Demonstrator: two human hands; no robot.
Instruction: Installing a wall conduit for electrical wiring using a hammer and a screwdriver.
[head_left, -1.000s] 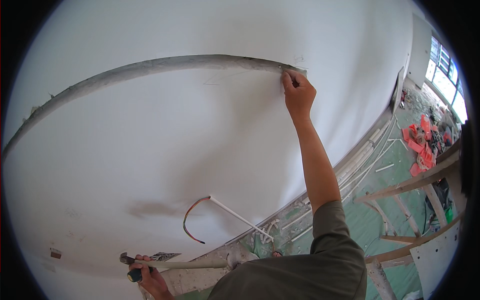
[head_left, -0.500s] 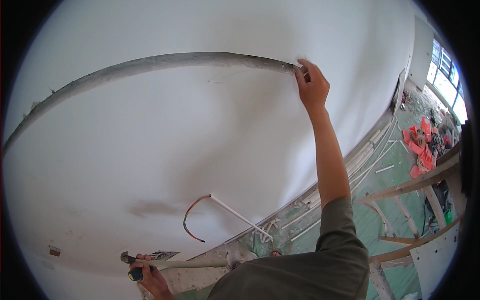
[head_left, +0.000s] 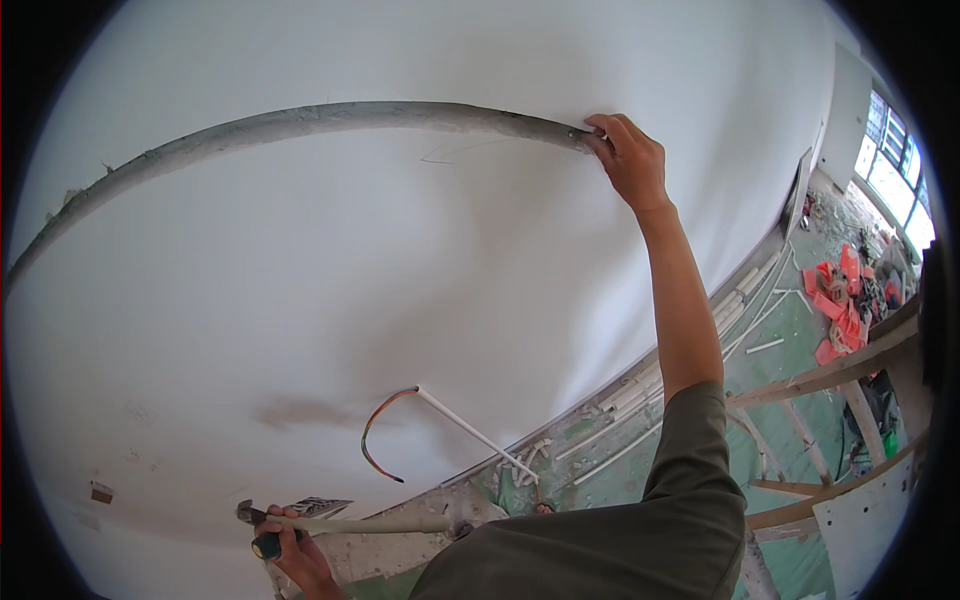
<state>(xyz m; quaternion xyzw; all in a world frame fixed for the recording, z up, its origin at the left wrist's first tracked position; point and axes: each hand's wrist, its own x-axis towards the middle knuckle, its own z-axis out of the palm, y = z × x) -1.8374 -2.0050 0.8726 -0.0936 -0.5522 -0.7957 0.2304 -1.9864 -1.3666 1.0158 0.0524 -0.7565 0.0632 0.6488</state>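
Note:
A grey groove (head_left: 330, 118) runs in a long curve across the white wall. At its right end my right hand (head_left: 637, 165) is raised, thumb and fingers pinched together against the wall; whatever they hold is too small to make out. A small dark round spot (head_left: 571, 134) shows in the groove beside the fingertips. Low on the left, my left hand (head_left: 300, 560) is wrapped round a hammer (head_left: 246, 512) with a long pale handle. A dark tool grip with a yellowish end (head_left: 266, 546) sits in the same hand. Behind it a dark, flat pointed piece (head_left: 320, 506) is partly hidden.
A white conduit (head_left: 475, 432) with coloured wires (head_left: 366, 440) sticks out near the wall base. White pipes (head_left: 640, 390) lie along the wall on the green floor. To the right stands a wooden frame (head_left: 840, 375), with red bags (head_left: 845, 300) beyond. A small wall box opening (head_left: 101, 493) is far left.
My right hand's fingers have drawn closer together at the groove's end, and its wrist and forearm have shifted slightly right. The left hand still grips the hammer.

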